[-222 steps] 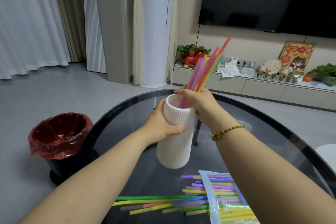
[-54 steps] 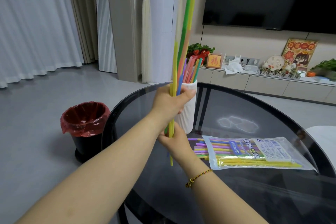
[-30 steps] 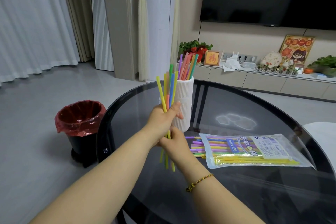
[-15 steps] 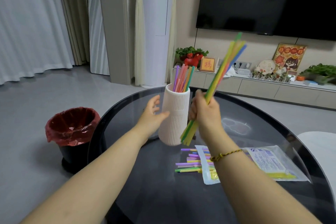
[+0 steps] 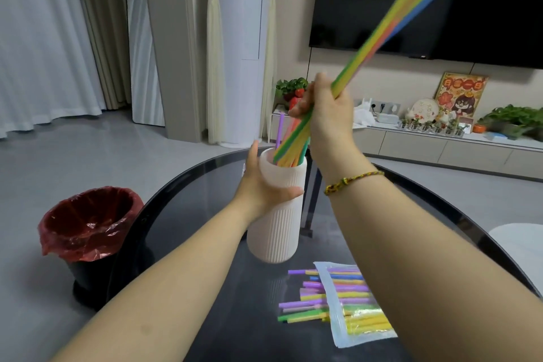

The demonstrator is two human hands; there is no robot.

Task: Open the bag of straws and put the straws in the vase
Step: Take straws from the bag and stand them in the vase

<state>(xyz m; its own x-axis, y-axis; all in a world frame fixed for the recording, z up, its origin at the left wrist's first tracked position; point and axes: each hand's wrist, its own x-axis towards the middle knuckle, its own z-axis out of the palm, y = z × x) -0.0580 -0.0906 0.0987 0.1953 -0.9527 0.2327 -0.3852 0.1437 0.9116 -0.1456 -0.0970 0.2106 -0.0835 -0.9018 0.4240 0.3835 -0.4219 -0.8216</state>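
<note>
A white ribbed vase [image 5: 277,226] stands on the dark glass table [image 5: 205,214], and my left hand [image 5: 263,188] grips its upper part. Above the rim, my right hand [image 5: 326,114] holds a bundle of colourful straws [image 5: 382,35] tilted up to the right. The bundle's lower ends sit in the vase mouth, beside a purple straw [image 5: 279,131] and others standing inside. The open clear straw bag [image 5: 355,306] lies flat on the table near my right forearm. Several straws [image 5: 302,294] stick out of its left end.
A black bin with a red liner [image 5: 88,220] stands on the floor left of the table. A low cabinet [image 5: 440,147] with plants and ornaments runs along the far wall under a dark television [image 5: 426,9]. A white seat edge [image 5: 520,247] shows at right.
My right hand rose above the vase and lowered the straw bundle's ends into the mouth. My left hand went from open beside the vase to gripping it.
</note>
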